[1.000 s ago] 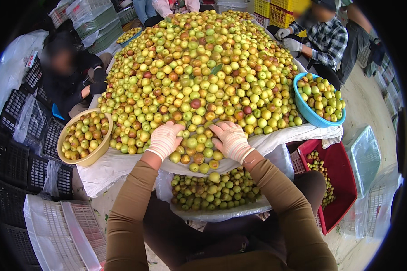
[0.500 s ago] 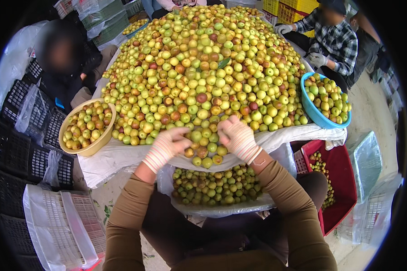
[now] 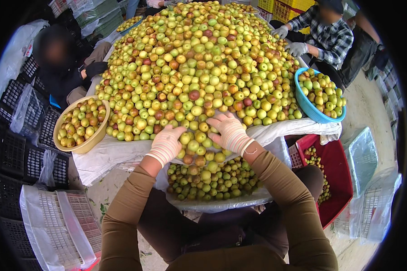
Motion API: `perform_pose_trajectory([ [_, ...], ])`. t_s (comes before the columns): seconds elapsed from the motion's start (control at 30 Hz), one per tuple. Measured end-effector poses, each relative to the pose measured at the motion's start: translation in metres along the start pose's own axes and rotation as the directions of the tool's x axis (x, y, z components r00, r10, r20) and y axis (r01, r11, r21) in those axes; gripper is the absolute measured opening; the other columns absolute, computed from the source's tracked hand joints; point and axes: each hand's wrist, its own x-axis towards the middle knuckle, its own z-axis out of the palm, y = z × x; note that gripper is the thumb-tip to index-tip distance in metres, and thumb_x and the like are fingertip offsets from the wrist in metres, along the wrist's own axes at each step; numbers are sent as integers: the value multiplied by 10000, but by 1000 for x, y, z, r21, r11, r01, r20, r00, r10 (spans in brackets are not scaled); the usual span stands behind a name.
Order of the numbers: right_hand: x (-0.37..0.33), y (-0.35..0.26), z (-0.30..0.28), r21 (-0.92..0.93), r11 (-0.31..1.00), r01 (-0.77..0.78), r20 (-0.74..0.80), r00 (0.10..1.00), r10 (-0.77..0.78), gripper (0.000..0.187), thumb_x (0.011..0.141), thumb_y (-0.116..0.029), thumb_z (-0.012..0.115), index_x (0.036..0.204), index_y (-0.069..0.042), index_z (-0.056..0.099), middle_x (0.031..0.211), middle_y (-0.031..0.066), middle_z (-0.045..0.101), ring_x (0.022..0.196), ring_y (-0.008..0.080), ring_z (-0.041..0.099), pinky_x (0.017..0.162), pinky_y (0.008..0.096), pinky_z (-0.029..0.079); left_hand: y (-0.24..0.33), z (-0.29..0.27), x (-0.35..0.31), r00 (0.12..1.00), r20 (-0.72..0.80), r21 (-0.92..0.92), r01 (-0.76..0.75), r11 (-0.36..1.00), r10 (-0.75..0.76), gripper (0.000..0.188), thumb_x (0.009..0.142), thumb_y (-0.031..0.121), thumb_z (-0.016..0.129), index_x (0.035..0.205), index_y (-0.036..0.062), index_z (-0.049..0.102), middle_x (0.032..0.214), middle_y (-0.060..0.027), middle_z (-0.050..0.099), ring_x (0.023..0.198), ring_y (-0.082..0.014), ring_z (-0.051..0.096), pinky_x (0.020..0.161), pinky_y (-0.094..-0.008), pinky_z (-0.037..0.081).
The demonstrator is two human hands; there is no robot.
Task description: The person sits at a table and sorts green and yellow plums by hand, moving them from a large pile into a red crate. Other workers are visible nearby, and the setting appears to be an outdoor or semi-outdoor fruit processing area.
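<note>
Nearest to me, the seated person's two forearms in brown sleeves reach forward over dark-trousered knees, with a broad tub lined with clear plastic between them, well stocked with small, round, green-and-russet fruit. To the right of the knees sits a deep red plastic crate with a little fruit along one side. Just beyond the tub is the edge of a surface draped in white cloth, where both hands wear pale, striped, fingerless-looking coverings. The left hand is loosely curved beside the fruit, pinching nothing that I can see; the right hand has its grip spread, fingertips touching fruit. Between them a narrow run of fruit leads over the edge toward the tub. To my mind, this goes best with both palms cupped as soft side walls, letting a few through at once so each can be looked over and none bruises or strays. Farther out, a round tan basin stands at the left corner and a round blue basin at the right, both full. Behind rises the great fruit heap, with co-workers seated at either side.
</note>
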Motion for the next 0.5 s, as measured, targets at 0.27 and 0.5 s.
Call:
perform_pose_trajectory([
  [0.27, -38, -18, -12, 71, 981, 183, 88, 978, -189, 430, 873, -354, 678, 1265, -182, 641, 1212, 87, 619, 1147, 330, 562, 1003, 452, 453, -1, 1, -37, 960, 145, -280, -192, 941, 240, 553, 793, 78, 648, 1341, 112, 583, 1149, -202, 622, 1001, -372, 633, 890, -407, 527],
  [0.5, -4, 25, -24, 559, 829, 5, -146, 985, 92, 225, 893, -216, 645, 1073, -106, 720, 974, 129, 697, 966, 338, 654, 878, 425, 527, -63, -20, 7, 987, -161, -264, -25, 964, -19, 342, 821, 18, 620, 1146, 72, 713, 1085, -163, 709, 940, -299, 686, 856, -373, 547],
])
